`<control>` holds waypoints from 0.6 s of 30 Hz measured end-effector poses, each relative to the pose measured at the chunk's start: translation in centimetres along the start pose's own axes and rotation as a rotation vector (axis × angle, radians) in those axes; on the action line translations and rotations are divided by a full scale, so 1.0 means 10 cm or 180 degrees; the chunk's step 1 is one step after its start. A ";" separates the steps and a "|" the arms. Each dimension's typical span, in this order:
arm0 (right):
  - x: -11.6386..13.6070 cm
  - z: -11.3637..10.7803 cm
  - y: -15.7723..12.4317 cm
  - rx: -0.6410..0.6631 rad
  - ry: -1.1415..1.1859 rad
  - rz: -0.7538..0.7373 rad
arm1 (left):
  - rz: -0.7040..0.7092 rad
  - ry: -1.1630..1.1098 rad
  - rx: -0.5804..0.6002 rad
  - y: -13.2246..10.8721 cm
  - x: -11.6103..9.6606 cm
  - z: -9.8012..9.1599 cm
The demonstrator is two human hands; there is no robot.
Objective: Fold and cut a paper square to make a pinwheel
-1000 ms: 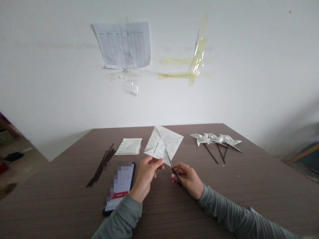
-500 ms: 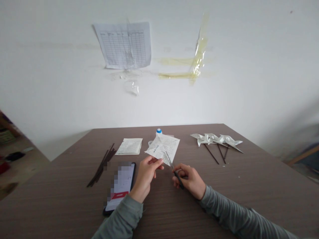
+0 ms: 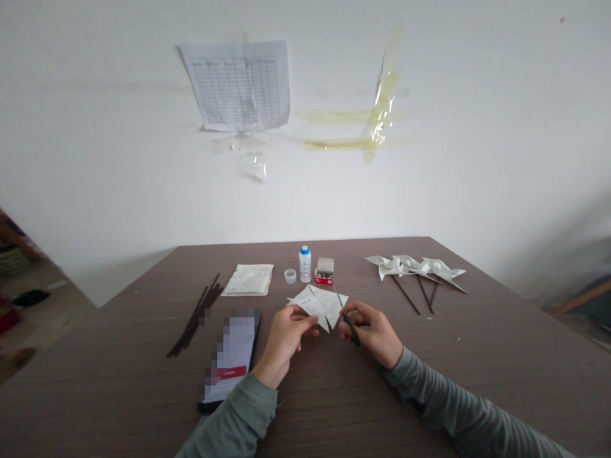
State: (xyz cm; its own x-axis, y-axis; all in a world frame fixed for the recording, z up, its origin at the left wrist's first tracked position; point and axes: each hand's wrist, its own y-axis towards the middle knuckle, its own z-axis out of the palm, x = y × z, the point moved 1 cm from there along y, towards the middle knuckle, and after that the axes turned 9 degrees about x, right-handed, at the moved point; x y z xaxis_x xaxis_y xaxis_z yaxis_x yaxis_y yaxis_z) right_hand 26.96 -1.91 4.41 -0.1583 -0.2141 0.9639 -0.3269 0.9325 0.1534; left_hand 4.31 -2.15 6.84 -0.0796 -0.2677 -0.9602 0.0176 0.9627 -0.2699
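My left hand [image 3: 292, 332] pinches the near left edge of a printed paper square [image 3: 312, 302], thumb on top. Slits run inward from its edges, and one at the near side gapes apart. In my right hand [image 3: 371, 329] is a pair of scissors [image 3: 351, 327] with dark handles, its blades pointing up and away beside the paper's right part. Just beyond the paper stand a white bottle with a blue cap [image 3: 305, 264], a small clear cup [image 3: 290, 276] and an open red box [image 3: 324, 275] of small pieces.
A stack of printed paper [image 3: 248, 280], dark thin sticks [image 3: 195, 317] and a phone [image 3: 230, 359] lie on the left. Paper pinwheels on sticks [image 3: 414, 268] rest at the right. The brown table [image 3: 458, 388] meets a wall with a taped sheet [image 3: 240, 88].
The paper has come lower and nearer, and a slit at its near side now gapes. The scissors have shifted slightly right. The bottle, cup and red box have come into fuller view.
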 end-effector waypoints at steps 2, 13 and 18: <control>-0.02 -0.04 0.02 -0.0019 0.0068 0.0084 | -0.0024 0.0136 -0.0053 0.01 0.03 0.01; -0.27 -0.10 0.10 -0.0160 -0.0078 0.0166 | 0.0359 0.1062 -0.0274 0.07 0.10 -0.07; -0.33 -0.14 0.14 -0.0287 -0.0435 0.0202 | 0.0686 0.1698 -0.0207 0.03 0.08 -0.14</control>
State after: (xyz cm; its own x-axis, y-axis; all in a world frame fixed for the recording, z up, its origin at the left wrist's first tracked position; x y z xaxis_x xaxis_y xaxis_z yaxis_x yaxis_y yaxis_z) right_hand 28.34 0.47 1.70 -0.3032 -0.1858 0.9346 -0.2283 0.9664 0.1181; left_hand 2.90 -1.98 6.07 -0.5727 -0.0250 -0.8194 0.0292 0.9983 -0.0509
